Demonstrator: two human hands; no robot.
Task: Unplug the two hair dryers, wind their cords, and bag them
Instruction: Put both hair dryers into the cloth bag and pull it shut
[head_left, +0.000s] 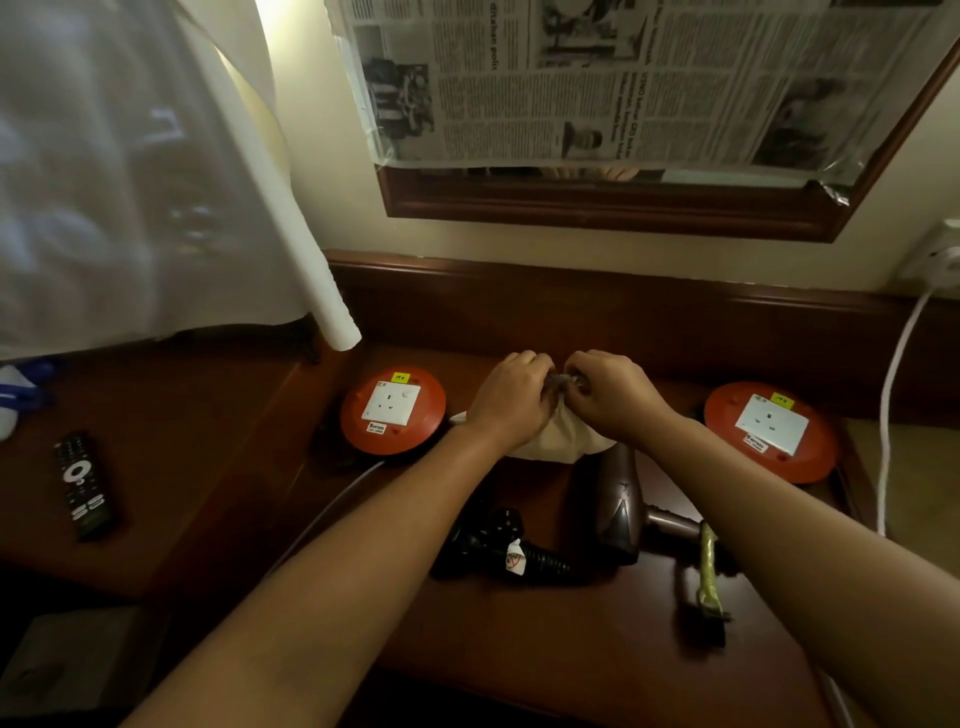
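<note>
A cream cloth bag (553, 441) lies on the dark wooden desk (545, 649) between two orange socket reels. My left hand (511, 397) and my right hand (610, 395) meet at the bag's gathered mouth, both pinching the bunched fabric and a dark drawstring there. The bag looks full; its contents are hidden. Nearer to me lies a brown hair dryer (618, 504), its nozzle toward the bag. Its coiled black cord (540, 564) and black plug (506, 525) rest beside it, with a white tag on the cord.
Orange socket reels stand to the left (393, 410) and right (771, 431), both sockets vacant. A white cable (891, 415) runs up to a wall outlet at right. A remote control (83, 486) lies at left. A yellow-green strap (709, 571) lies near my right forearm.
</note>
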